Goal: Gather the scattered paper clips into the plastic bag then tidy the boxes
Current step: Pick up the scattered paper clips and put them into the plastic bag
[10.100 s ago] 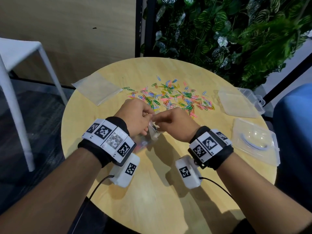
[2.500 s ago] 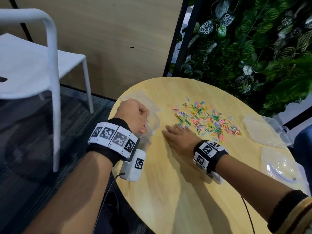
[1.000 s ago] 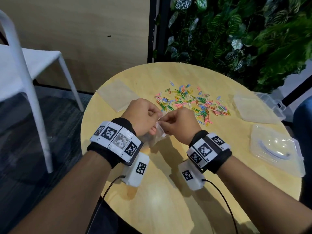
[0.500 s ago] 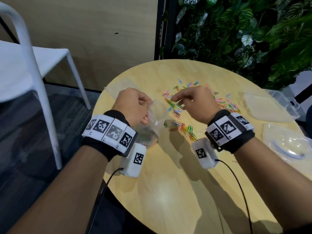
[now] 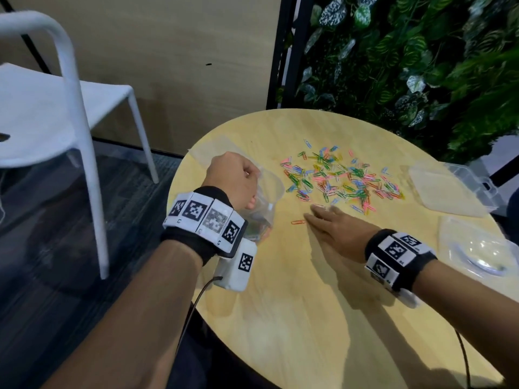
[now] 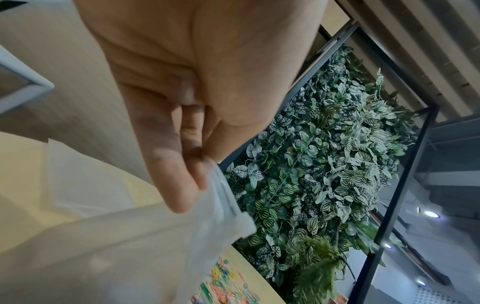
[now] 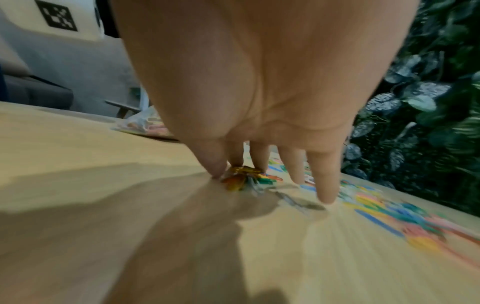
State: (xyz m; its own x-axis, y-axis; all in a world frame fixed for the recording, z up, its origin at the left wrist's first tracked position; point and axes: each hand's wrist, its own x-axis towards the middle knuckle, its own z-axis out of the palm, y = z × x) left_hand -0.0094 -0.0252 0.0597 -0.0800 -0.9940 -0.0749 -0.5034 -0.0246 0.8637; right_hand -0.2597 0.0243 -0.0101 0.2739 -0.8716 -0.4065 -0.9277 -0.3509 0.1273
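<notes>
Several colored paper clips (image 5: 337,181) lie scattered across the middle of the round wooden table (image 5: 295,304). At the table's left edge my left hand (image 5: 233,181) holds the clear plastic bag (image 5: 266,200), with some clips inside it. In the left wrist view, thumb and fingers pinch the bag's rim (image 6: 226,197). My right hand (image 5: 331,224) lies low over the table at the pile's near edge. Its fingers are straight, and the fingertips (image 7: 324,195) touch the wood. A small cluster of clips (image 7: 241,176) sits under the thumb and first fingers. One orange clip (image 5: 298,222) lies just left of the hand.
Two clear plastic boxes sit at the table's right side, one farther back (image 5: 446,192) and one nearer (image 5: 477,248). A second flat plastic bag (image 5: 213,147) lies behind my left hand. A white chair (image 5: 70,108) stands to the left, and a plant wall (image 5: 421,66) rises behind the table.
My right hand has come down from above the pile, where its fingers were curled, and now lies flat on the table at the clips' near edge. The left hand still holds the bag.
</notes>
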